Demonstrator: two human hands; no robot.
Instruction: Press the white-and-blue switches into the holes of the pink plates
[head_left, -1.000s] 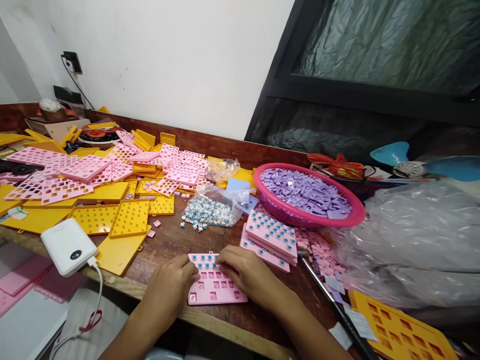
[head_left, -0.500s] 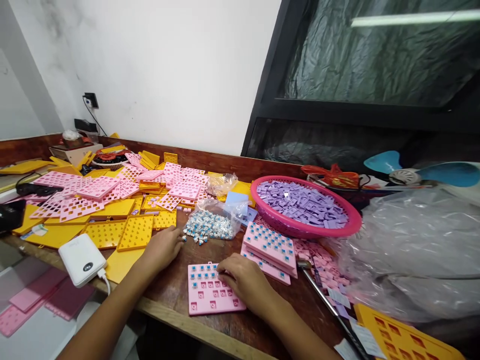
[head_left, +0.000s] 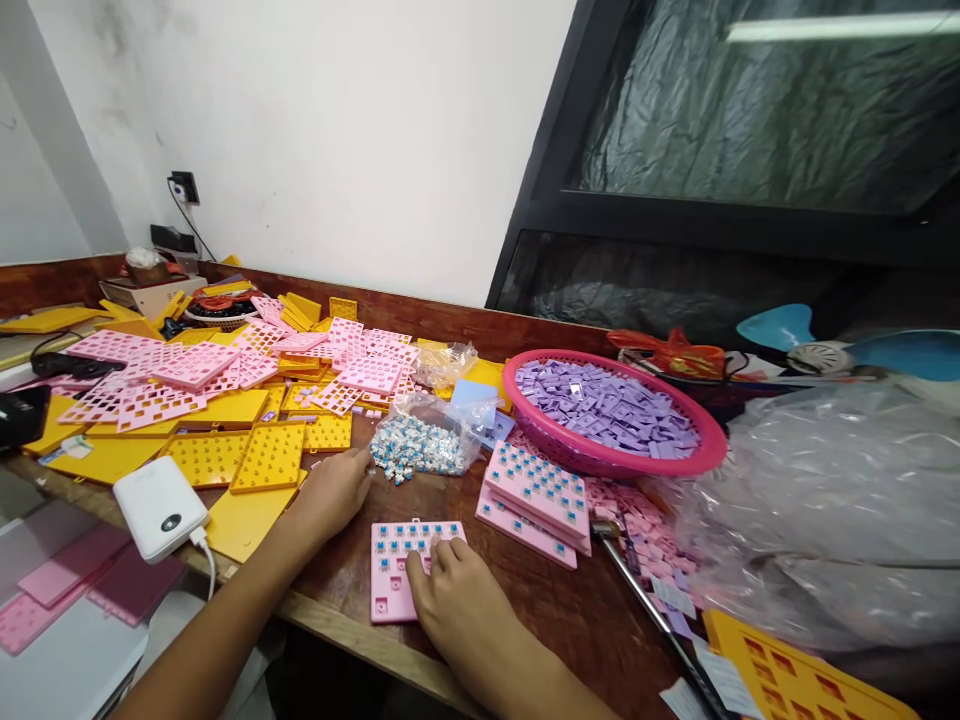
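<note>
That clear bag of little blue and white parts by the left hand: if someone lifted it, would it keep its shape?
Probably not. The clear bag looks thin and crumpled, so it would likely sag. Its mouth seems open, with loose parts spilled beside the left hand, so more might fall out.

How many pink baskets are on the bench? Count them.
1: the pink basket of purple pieces sits right of the bag of switches. Others may be hidden under clutter.

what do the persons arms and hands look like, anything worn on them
Both forearms are bare as far as the picture shows: no sleeves, gloves, watch or bracelet in view. The left hand and right hand show no rings that can be made out. Fingernails look short and unpainted.
</note>
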